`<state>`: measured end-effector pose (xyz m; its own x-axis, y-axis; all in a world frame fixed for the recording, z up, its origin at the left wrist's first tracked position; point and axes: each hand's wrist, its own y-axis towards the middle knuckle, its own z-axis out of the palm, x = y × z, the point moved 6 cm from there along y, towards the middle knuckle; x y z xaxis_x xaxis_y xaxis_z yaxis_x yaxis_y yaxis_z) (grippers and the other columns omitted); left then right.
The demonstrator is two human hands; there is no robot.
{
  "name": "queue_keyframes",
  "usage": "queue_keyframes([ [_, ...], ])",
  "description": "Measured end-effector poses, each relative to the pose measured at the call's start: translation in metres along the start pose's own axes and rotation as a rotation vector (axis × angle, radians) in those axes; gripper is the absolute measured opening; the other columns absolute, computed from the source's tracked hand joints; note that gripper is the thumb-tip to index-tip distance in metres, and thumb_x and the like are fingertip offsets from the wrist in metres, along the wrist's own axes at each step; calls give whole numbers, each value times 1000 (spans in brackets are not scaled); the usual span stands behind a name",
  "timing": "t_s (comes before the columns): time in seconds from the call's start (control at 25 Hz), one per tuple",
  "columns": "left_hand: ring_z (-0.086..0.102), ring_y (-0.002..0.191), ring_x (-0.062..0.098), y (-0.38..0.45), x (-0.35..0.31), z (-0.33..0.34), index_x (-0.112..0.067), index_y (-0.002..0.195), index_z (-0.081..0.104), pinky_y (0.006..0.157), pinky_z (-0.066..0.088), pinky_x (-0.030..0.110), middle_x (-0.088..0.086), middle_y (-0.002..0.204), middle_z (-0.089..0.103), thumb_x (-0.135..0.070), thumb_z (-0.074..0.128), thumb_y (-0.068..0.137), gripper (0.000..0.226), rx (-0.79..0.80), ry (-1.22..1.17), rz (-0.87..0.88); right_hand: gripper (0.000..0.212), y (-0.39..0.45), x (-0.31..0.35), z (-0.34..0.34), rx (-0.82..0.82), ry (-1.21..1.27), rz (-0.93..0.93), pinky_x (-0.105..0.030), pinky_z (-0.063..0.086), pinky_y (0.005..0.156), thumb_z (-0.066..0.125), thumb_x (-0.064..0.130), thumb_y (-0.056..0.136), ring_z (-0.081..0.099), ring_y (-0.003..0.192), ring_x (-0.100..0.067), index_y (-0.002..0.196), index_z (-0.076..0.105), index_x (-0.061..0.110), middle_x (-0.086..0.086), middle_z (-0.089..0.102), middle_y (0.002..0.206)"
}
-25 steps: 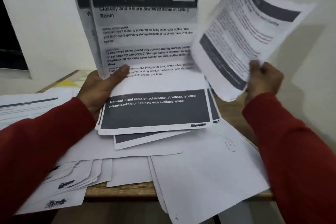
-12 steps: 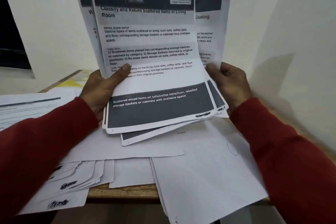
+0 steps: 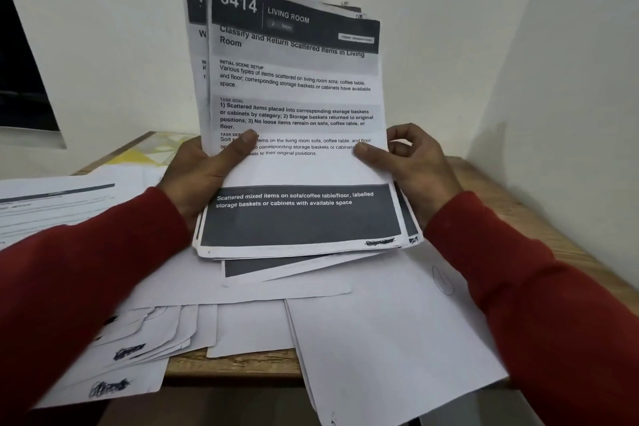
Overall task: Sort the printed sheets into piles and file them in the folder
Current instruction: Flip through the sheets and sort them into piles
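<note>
I hold a stack of printed sheets (image 3: pixel 294 162) upright over the table, its front page headed "3414 LIVING ROOM" with dark bands at top and bottom. My left hand (image 3: pixel 204 173) grips the stack's left edge, thumb across the front page. My right hand (image 3: pixel 411 162) grips the right edge, thumb on the front and fingers curled behind. Several more sheets (image 3: pixel 380 339) lie face down, spread over the wooden table (image 3: pixel 235 365) below the stack. No folder is visible.
Another pile of printed sheets (image 3: pixel 52 204) lies at the left of the table. Smaller sheets with scribbled marks (image 3: pixel 131 353) fan over the table's front edge at lower left. A white wall corner stands close behind and to the right. A yellow patterned item (image 3: pixel 152 152) shows at the back.
My right hand brought the single sheet it held apart at the right in behind the stack, then took hold of the stack's right edge. The stack is now squared up.
</note>
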<state>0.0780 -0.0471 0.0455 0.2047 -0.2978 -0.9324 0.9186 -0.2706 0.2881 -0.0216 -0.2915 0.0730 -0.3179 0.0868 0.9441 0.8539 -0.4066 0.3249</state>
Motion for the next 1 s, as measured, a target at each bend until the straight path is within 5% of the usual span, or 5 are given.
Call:
queue_keyframes([
  [0.28, 74, 90, 22, -3, -7, 4, -13, 109, 71, 78, 61, 37, 7, 105, 76, -30, 66, 88, 28, -8, -56, 38, 27, 12, 14, -35, -214, -183, -209, -25, 46, 63, 68, 22, 92, 54, 66, -12, 82, 68, -3, -6, 63, 74],
  [0.48, 74, 80, 12, -5, -14, 4, -15, 105, 70, 65, 58, 25, -4, 91, 78, -29, 65, 88, 22, -19, -51, 73, 36, 24, 34, -131, -732, -378, -335, -26, 27, 54, 59, 26, 82, 29, 53, -6, 52, 44, 14, 16, 33, 48],
  [0.6, 74, 79, 10, -8, -19, 8, -17, 103, 69, 65, 58, 24, -6, 90, 78, -28, 62, 90, 18, 0, -63, 103, 19, 17, 38, -163, -864, -416, -336, -23, 37, 60, 53, 19, 83, 42, 60, -2, 65, 60, 18, 20, 49, 63],
  [0.72, 74, 80, 11, -9, -21, 9, -18, 104, 68, 65, 59, 25, -5, 91, 78, -25, 60, 93, 15, 3, -103, 119, 16, 27, 31, -138, -691, -465, -339, -27, 45, 67, 58, 21, 85, 51, 72, -9, 74, 65, 13, 7, 56, 75],
  [1.0, 74, 91, 17, -2, -14, 1, -15, 106, 71, 75, 60, 31, 0, 100, 77, -23, 63, 94, 16, -59, -91, 105, 16, 9, 16, -20, -36, 9, -238, -32, 58, 78, 60, 1, 93, 70, 77, -17, 101, 71, 9, -1, 77, 86],
])
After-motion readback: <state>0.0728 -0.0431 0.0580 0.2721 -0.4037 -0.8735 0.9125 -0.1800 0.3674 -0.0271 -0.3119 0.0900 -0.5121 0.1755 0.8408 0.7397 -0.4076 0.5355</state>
